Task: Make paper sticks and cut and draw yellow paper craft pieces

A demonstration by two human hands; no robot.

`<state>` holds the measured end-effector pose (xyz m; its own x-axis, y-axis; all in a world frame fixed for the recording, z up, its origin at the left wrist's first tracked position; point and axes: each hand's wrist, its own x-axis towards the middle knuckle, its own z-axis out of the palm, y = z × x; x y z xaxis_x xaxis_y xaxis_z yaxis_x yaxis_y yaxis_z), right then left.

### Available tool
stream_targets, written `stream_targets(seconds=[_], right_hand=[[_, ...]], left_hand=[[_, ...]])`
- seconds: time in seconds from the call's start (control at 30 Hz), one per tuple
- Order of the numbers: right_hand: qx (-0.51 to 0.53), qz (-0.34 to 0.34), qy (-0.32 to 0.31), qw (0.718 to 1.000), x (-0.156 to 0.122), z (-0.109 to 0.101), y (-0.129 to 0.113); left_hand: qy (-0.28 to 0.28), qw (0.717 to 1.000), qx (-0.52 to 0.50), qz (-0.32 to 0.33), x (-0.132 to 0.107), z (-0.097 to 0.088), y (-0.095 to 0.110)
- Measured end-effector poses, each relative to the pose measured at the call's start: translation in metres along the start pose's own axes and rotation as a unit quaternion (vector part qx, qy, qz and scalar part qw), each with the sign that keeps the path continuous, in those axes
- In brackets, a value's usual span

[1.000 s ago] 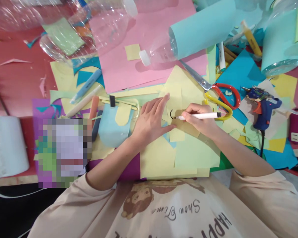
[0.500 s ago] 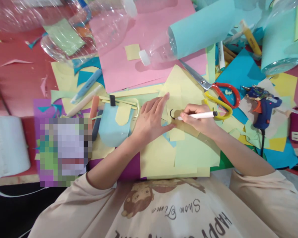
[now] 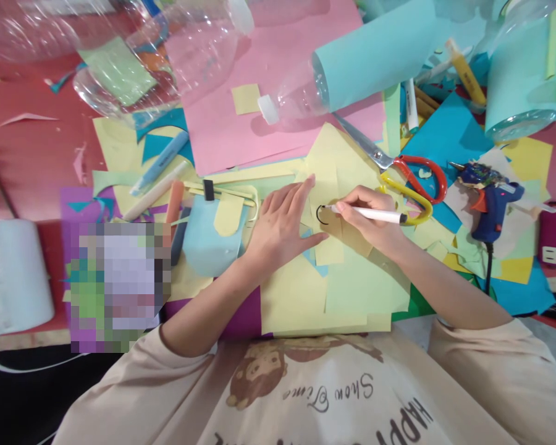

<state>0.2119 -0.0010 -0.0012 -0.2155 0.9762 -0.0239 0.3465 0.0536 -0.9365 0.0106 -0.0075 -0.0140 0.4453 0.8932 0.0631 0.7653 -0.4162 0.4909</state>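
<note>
My right hand point(image 3: 373, 216) grips a white marker point(image 3: 380, 215) with a black end, its tip at a small curved black line point(image 3: 322, 215). The line is on a pale yellow paper strip point(image 3: 330, 247). Flat at the strip's left edge lies my left hand point(image 3: 285, 219), its thumb and fingers spread. A light blue paper piece point(image 3: 210, 244) with a yellow tab rests left of that hand. Scissors point(image 3: 393, 164) with one red and one yellow handle loop lie just beyond my right hand.
A bottle wrapped in turquoise paper point(image 3: 375, 55) lies on pink paper point(image 3: 213, 136). A blue glue gun point(image 3: 491, 210) sits at the right, its cord running toward me. Clear plastic bottles point(image 3: 204, 55) are at the far left. A white jug point(image 3: 13, 272) stands at the left edge.
The black line has grown from a short arc into a fuller open curve. My right hand and the marker tip have moved slightly away from me; the left hand has stayed put.
</note>
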Motion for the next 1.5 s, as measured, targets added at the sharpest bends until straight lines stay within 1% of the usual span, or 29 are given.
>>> stream_targets(seconds=[0.1,0.2,0.53,0.77,1.0,1.2,1.5], right_hand=[[-0.020,-0.004,-0.016,1.000,0.001,0.000,0.000],[-0.032,0.001,-0.017,0.999,0.001,0.000,0.000],[-0.059,-0.011,0.010,0.998,0.001,0.000,0.001],[-0.053,-0.019,0.023,0.998,0.000,0.000,0.001],[-0.051,-0.016,0.029,0.998,0.000,-0.003,-0.003],[-0.054,-0.024,0.035,0.998,0.001,-0.004,-0.007],[-0.078,-0.036,0.048,0.995,0.000,-0.004,-0.009]], left_hand=[[-0.001,1.000,0.001,0.004,0.001,0.000,0.000],[-0.004,1.000,0.002,0.000,0.001,0.000,0.000],[-0.002,1.000,0.004,0.004,0.000,0.000,-0.001],[-0.005,1.000,-0.002,0.000,0.000,0.001,-0.001],[0.005,1.000,-0.002,0.006,0.000,0.001,0.000],[-0.009,1.000,-0.007,-0.002,0.000,-0.001,0.000],[-0.008,1.000,-0.006,-0.005,0.001,-0.001,0.001]])
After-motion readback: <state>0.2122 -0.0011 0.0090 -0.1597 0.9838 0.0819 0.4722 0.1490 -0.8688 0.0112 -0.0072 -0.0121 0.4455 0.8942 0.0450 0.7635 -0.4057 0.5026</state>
